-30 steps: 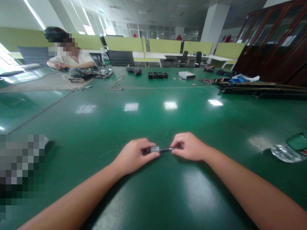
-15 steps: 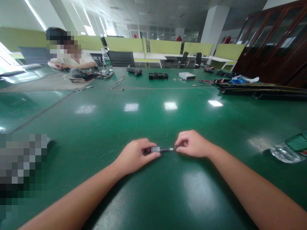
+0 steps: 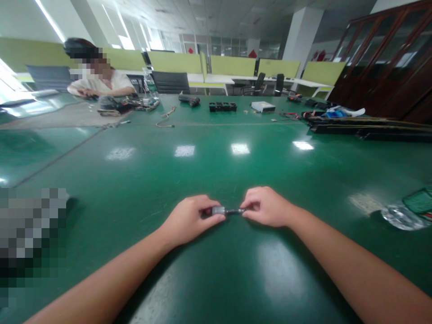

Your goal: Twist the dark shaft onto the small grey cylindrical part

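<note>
A small silver cylinder [image 3: 218,210], like a little motor, lies sideways between the fingers and thumb of my left hand [image 3: 191,220]. From its right end a thin dark shaft [image 3: 232,211] runs across to my right hand [image 3: 266,207]. Thumb and fingertips of that hand are pinched on the shaft's far end, where the detail is too small to tell. Both hands are low over the green table [image 3: 202,175], with a short gap between them.
A clear plastic container [image 3: 403,217] stands at the right, a pixelated object at the left. Black rails [image 3: 371,128], a black block [image 3: 222,107], a white box [image 3: 262,106] and a cable [image 3: 165,119] lie farther back. A person sits at the far left.
My right hand has shifted slightly left along the shaft, closer to my left hand, and its fingers have changed their pinch. My left hand and the silver cylinder have stayed put.
</note>
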`<state>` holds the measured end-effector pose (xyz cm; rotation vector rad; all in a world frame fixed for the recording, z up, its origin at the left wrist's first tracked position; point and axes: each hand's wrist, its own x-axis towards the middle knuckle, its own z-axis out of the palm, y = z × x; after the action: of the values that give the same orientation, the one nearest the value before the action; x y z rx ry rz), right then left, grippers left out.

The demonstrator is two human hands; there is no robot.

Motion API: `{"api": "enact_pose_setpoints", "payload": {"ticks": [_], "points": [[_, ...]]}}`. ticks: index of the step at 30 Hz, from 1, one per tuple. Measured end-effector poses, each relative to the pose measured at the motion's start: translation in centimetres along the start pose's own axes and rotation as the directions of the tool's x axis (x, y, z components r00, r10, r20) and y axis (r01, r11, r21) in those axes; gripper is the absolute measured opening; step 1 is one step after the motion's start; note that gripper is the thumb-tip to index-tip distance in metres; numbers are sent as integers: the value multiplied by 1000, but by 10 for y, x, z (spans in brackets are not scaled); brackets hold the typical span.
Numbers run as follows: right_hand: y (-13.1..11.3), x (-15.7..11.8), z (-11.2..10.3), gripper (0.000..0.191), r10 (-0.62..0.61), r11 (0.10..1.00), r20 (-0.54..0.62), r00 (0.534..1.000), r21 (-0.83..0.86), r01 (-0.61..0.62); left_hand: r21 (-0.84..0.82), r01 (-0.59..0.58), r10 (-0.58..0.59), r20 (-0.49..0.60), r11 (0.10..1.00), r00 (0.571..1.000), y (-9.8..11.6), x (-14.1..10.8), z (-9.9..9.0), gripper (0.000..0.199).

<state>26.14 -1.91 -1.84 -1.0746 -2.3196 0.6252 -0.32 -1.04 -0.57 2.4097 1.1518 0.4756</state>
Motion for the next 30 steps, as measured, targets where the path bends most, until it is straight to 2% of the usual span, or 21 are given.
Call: {"api": "enact_pose_setpoints", "payload": {"ticks": [3,6,9,20,30], "points": [[-7,2,8,26,26,993,-78,997,117,-17,3,-14,14,-11,1000,1000,-1,0,1,27],[-11,1,13,50,19,972,-69,997,234,-2,3,-24,24,-16,1000,1000,-1,0,1,26],[-9,-1,13,59,62,967,-85,994,251,-39,-4,-34,34,-16,999,999,-2,0,1,26],[-6,7,24,52,52,995,-86,995,92,-44,-6,-42,42,-17,999,999,-1,1,0,28],[-8,6,26,51,6,999,-97,995,51,-1,3,-43,43,-15,999,999,0,2,2,27]]}}
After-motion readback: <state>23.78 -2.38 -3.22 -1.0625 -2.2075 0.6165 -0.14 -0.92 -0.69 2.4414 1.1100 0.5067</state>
